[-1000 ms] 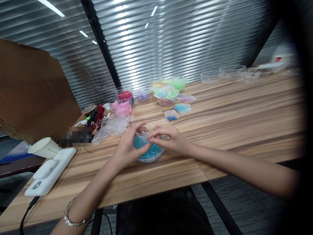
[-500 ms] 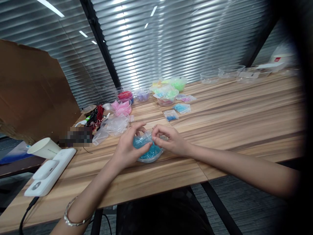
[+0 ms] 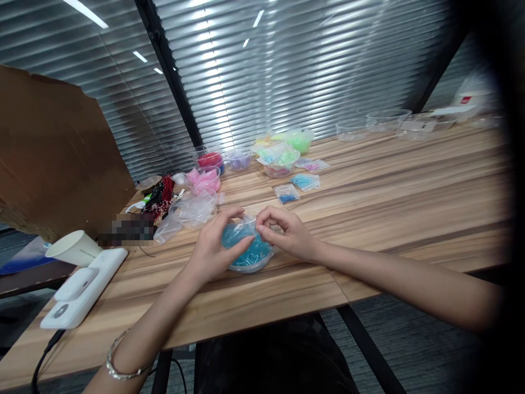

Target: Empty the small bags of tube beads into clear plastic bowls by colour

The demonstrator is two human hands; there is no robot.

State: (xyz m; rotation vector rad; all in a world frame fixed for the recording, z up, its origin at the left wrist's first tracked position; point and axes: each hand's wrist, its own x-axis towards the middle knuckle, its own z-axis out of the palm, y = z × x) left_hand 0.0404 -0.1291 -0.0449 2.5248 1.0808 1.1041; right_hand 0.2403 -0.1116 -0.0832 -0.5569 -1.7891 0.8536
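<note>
A clear round bowl (image 3: 251, 268) with bright blue contents stands near the table's front edge, under my hands. Over it a small clear plastic bag (image 3: 248, 223) is held up, its lower part hard to tell from the blue behind. My left hand (image 3: 215, 243) curves around the bag's left side, thumb in front and the other fingers partly hidden behind. At the bag's right edge, my right hand (image 3: 283, 232) pinches with thumb and index finger pressed together.
Small bags of blue bits (image 3: 287, 193) lie beyond the bowl. Behind stand bowls of pink pieces (image 3: 206, 180) and green bags (image 3: 283, 158). A clear bowl (image 3: 351, 130) stands at the back right. To the left are a paper cup (image 3: 76, 247) and a white power strip (image 3: 86, 290).
My left hand has shifted slightly left and its thumb and index finger are a little wider apart. My right hand keeps its pinch almost in place.
</note>
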